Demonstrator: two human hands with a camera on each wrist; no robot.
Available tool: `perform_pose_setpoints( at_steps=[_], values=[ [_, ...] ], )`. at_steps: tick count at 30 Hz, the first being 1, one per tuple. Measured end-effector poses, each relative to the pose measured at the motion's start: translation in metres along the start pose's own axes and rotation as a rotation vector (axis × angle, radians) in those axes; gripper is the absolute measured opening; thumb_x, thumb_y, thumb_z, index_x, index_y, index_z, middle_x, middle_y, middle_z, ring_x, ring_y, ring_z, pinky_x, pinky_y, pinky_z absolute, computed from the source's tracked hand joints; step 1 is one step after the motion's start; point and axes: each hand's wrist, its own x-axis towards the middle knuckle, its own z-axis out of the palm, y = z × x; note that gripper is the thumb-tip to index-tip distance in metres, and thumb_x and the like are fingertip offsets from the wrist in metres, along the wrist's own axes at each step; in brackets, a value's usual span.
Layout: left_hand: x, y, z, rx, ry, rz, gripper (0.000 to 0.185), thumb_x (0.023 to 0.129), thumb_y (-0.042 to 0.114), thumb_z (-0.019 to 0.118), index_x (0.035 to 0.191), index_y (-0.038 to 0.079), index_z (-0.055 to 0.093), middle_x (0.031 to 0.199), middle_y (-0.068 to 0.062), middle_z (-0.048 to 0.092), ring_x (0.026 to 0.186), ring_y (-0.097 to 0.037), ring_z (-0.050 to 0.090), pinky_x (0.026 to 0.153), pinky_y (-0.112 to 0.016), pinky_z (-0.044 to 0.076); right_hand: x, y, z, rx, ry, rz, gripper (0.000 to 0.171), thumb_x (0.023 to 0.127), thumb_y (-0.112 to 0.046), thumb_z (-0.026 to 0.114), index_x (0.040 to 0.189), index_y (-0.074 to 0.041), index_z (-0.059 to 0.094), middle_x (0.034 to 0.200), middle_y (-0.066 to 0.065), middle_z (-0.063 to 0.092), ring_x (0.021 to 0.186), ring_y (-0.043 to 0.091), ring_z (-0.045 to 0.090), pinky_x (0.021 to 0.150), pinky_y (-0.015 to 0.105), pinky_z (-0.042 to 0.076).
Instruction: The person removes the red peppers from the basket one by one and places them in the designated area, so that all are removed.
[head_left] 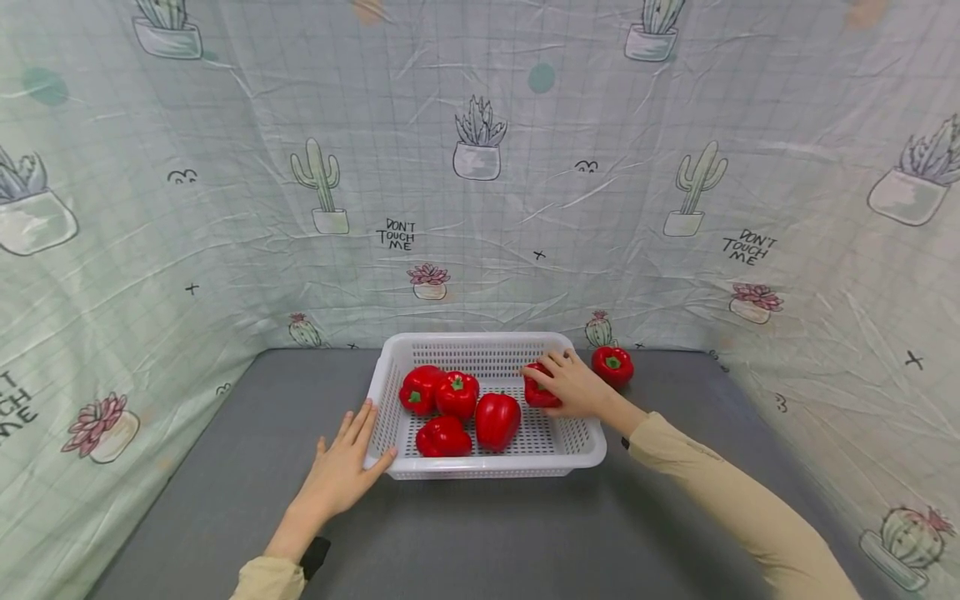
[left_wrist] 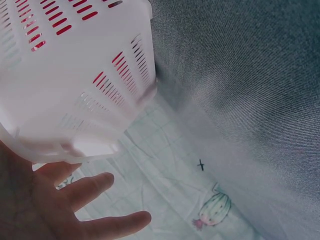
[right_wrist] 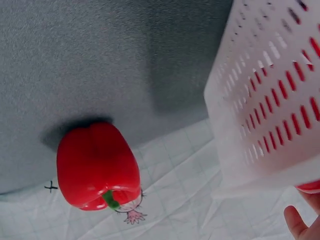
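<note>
A white plastic basket (head_left: 487,462) with slotted walls holds several red bell peppers (head_left: 497,421). My left hand (head_left: 337,467) rests at the basket's left rim with fingers spread and straight; the left wrist view shows those fingers (left_wrist: 92,191) beside the basket wall. Inside the basket's right end, my right hand (head_left: 576,385) grips another red bell pepper (head_left: 536,390), fingers over its top and partly hiding it. In the right wrist view only a sliver of that pepper (right_wrist: 311,187) shows past the rim, above a fingertip.
One more red bell pepper (head_left: 612,367) with a green stem lies on the grey table (head_left: 487,533), just right of the basket near the back edge. A cactus-print curtain (head_left: 480,208) hangs behind and along both sides of the table.
</note>
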Motion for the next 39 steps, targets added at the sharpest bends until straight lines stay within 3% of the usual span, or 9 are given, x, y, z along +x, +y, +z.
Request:
perform_pose_setpoints(
  at_steps=[10, 18, 31, 39],
  values=[
    [0.000, -0.001, 0.001, -0.002, -0.003, -0.003, 0.079, 0.082, 0.055, 0.049, 0.143, 0.011, 0.020, 0.149, -0.010, 0.020, 0.134, -0.040, 0.020, 0.092, -0.073, 0.016, -0.015, 0.002, -0.015, 0.070, 0.088, 0.072, 0.078, 0.063, -0.039, 0.075, 0.131, -0.020, 0.041, 0.121, 0.011, 0.048, 0.111, 0.027, 0.041, 0.090, 0.052, 0.037],
    [0.000, -0.001, 0.002, -0.004, 0.003, 0.006, 0.079, 0.083, 0.055, 0.048, 0.143, 0.011, 0.020, 0.149, -0.010, 0.020, 0.134, -0.039, 0.020, 0.092, -0.073, 0.017, -0.026, 0.005, -0.020, 0.036, 0.199, 0.085, 0.081, 0.062, -0.041, 0.075, 0.129, -0.014, 0.040, 0.118, 0.009, 0.050, 0.107, 0.024, 0.041, 0.083, 0.047, 0.040],
    [0.000, 0.000, 0.002, 0.001, 0.010, 0.005, 0.080, 0.083, 0.055, 0.049, 0.143, 0.012, 0.020, 0.149, -0.010, 0.020, 0.134, -0.039, 0.021, 0.092, -0.072, 0.018, -0.046, 0.009, -0.037, 0.065, 0.279, 0.117, 0.080, 0.062, -0.038, 0.074, 0.128, -0.011, 0.038, 0.119, 0.010, 0.048, 0.107, 0.024, 0.040, 0.082, 0.048, 0.037],
    [0.000, 0.000, 0.002, 0.004, 0.009, 0.001, 0.079, 0.082, 0.054, 0.049, 0.143, 0.012, 0.020, 0.149, -0.010, 0.021, 0.134, -0.039, 0.021, 0.092, -0.073, 0.017, -0.057, 0.017, -0.041, 0.117, 0.362, 0.137, 0.085, 0.055, -0.031, 0.081, 0.127, -0.010, 0.040, 0.117, 0.014, 0.047, 0.106, 0.030, 0.041, 0.080, 0.048, 0.038]
  ],
)
